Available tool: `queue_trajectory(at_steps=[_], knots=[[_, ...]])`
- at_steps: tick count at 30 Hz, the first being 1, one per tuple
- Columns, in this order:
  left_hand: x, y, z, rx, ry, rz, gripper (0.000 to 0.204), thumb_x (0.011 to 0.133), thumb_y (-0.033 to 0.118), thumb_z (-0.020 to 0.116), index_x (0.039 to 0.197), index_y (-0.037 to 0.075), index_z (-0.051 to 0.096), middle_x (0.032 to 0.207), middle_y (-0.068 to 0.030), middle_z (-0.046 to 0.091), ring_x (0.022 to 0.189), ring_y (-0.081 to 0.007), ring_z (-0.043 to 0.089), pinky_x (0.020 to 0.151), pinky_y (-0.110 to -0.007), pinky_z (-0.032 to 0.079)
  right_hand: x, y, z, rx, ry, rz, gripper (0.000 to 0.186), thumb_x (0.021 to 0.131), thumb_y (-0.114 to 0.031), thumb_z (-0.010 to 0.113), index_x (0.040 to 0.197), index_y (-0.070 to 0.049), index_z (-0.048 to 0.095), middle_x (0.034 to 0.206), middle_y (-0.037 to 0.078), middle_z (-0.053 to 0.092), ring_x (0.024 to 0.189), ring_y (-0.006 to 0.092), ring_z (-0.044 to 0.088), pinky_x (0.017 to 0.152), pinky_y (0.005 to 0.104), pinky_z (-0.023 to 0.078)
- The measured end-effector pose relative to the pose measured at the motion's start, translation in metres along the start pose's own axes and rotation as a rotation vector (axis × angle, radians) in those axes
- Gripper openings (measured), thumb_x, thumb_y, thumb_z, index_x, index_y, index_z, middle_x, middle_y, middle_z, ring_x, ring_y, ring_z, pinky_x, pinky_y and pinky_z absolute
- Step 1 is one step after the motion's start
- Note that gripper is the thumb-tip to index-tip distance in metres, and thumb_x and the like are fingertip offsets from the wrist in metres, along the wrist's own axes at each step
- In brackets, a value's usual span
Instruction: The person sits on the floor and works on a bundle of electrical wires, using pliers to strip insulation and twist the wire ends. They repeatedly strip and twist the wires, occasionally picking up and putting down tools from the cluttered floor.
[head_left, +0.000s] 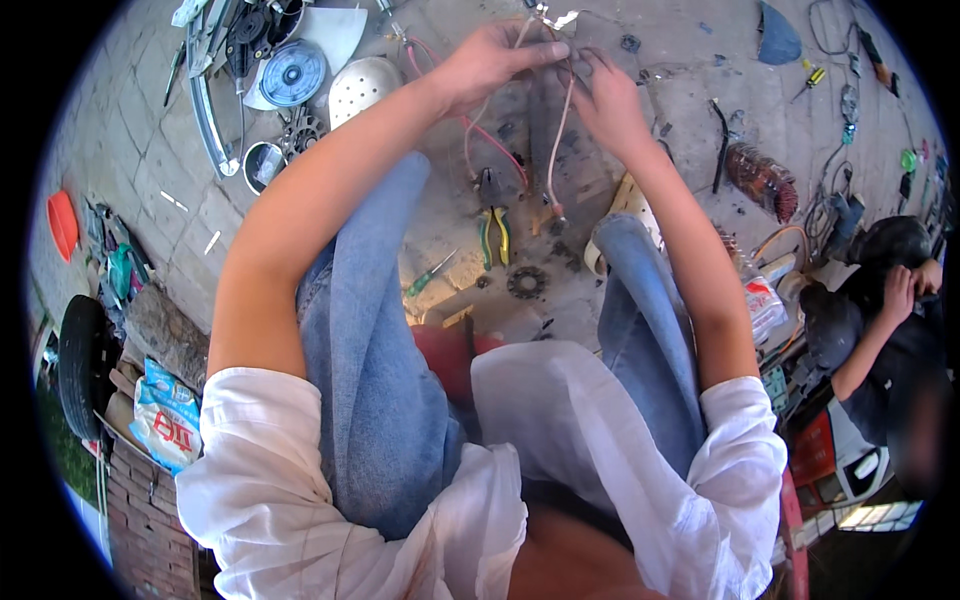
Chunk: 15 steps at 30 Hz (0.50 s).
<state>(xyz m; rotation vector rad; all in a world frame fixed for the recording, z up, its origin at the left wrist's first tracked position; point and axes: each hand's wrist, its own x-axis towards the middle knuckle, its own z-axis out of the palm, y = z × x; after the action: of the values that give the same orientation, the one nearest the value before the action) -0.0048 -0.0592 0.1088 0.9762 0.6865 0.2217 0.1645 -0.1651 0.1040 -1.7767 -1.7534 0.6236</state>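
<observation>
At the upper middle, my left hand (492, 66) and my right hand (612, 104) meet with fingers pinched on a thin brownish wire (553, 165). Its lower end, with a small terminal, hangs near the ground; another length loops below my left hand. Just beyond the fingertips a shiny metal piece (556, 18) catches the light; its join to the wire is unclear. Below the hands lie pliers (495, 236) with green and yellow handles. A red wire (498, 146) runs left of them. Nearby are a screwdriver (430, 273) and a dark toothed ring (527, 282).
A blue disc (293, 72) and metal parts lie at upper left, beside my white perforated shoe (364, 90). Rightward are a copper wire coil (762, 182), a dark rod (720, 146) and a yellow screwdriver (810, 82). Another person (890, 320) sits at far right.
</observation>
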Motion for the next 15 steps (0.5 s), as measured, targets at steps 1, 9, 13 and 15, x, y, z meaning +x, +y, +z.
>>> queue_trajectory(at_steps=[1, 9, 13, 15], knots=[[-0.005, 0.006, 0.001, 0.023, -0.021, -0.022, 0.024, 0.091, 0.028, 0.067, 0.099, 0.006, 0.068, 0.089, -0.0038, 0.069, 0.077, -0.0096, 0.063, 0.068, -0.026, 0.046, -0.005, 0.001, -0.003, -0.084, -0.007, -0.096, 0.029, 0.083, -0.014, 0.066, 0.106, 0.002, 0.059, 0.095, 0.017, 0.062, 0.097, 0.0376, 0.058, 0.088, 0.0436, 0.047], [-0.039, 0.007, 0.005, -0.141, 0.166, -0.040, 0.025, 0.095, 0.025, 0.062, 0.103, 0.001, 0.064, 0.085, -0.0040, 0.066, 0.069, -0.0096, 0.057, 0.065, -0.024, 0.047, -0.050, 0.000, -0.007, -0.343, -0.077, -0.197, 0.022, 0.078, -0.018, 0.071, 0.091, -0.002, 0.063, 0.086, 0.013, 0.061, 0.089, 0.0316, 0.059, 0.084, 0.0420, 0.047], [-0.046, 0.010, 0.009, -0.216, 0.207, -0.047, 0.026, 0.094, 0.025, 0.063, 0.102, 0.001, 0.065, 0.082, -0.0037, 0.065, 0.070, -0.0098, 0.057, 0.065, -0.024, 0.048, -0.058, -0.003, -0.004, -0.306, -0.057, -0.190, 0.022, 0.077, -0.015, 0.071, 0.093, -0.002, 0.064, 0.089, 0.013, 0.063, 0.090, 0.0315, 0.059, 0.085, 0.0428, 0.047], [-0.049, 0.017, 0.012, -0.200, 0.220, -0.040, 0.024, 0.094, 0.024, 0.063, 0.103, 0.001, 0.065, 0.082, -0.0040, 0.065, 0.070, -0.0099, 0.057, 0.064, -0.024, 0.047, -0.058, -0.001, -0.006, -0.303, -0.035, -0.192, 0.021, 0.078, -0.014, 0.070, 0.094, -0.002, 0.065, 0.092, 0.014, 0.064, 0.091, 0.0317, 0.060, 0.086, 0.0428, 0.047]])
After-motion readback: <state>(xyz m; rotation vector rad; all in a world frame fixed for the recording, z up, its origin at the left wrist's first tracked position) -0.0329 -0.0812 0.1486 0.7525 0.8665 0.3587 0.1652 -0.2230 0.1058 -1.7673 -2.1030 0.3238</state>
